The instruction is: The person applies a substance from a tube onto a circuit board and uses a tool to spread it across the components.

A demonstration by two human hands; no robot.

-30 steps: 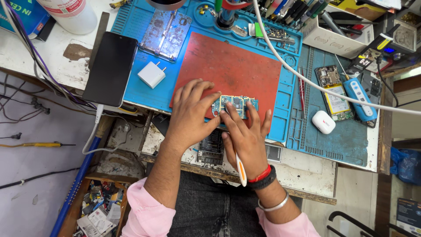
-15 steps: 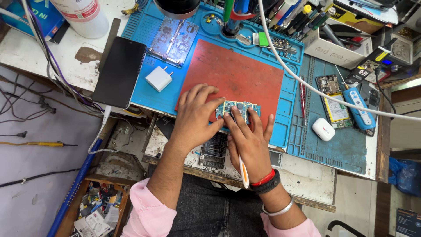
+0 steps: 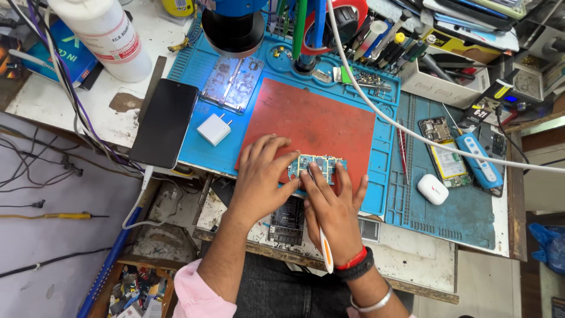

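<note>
Cables [image 3: 35, 112] trail off the far-left edge of the bench [image 3: 70, 100], past a white bottle [image 3: 109, 38] and a black phone [image 3: 165, 123] that lies flat, half on the blue mat [image 3: 376, 194]. A white charger plug [image 3: 213, 129] sits just right of the phone, apart from the work. On the near edge of the red pad [image 3: 312, 126] lies a small green circuit board [image 3: 318, 166], and both hands meet on it. The left hand [image 3: 262, 179] presses flat beside the board's left end, fingers spread, seemingly to steady it; its grip is open, pinning rather than holding. The right hand [image 3: 332, 206] covers the board's near right side, and a white and orange tool [image 3: 325, 253] runs back along its wrist; that grip looks closed on the tool, though the tip is hidden under the fingers. Far of the board the pad is bare. Right of it lie tweezers [image 3: 402, 147], an opened phone [image 3: 444, 154], a blue tester [image 3: 479, 159] and a white earbud case [image 3: 432, 189]. A white cable [image 3: 412, 132] crosses above.
</note>
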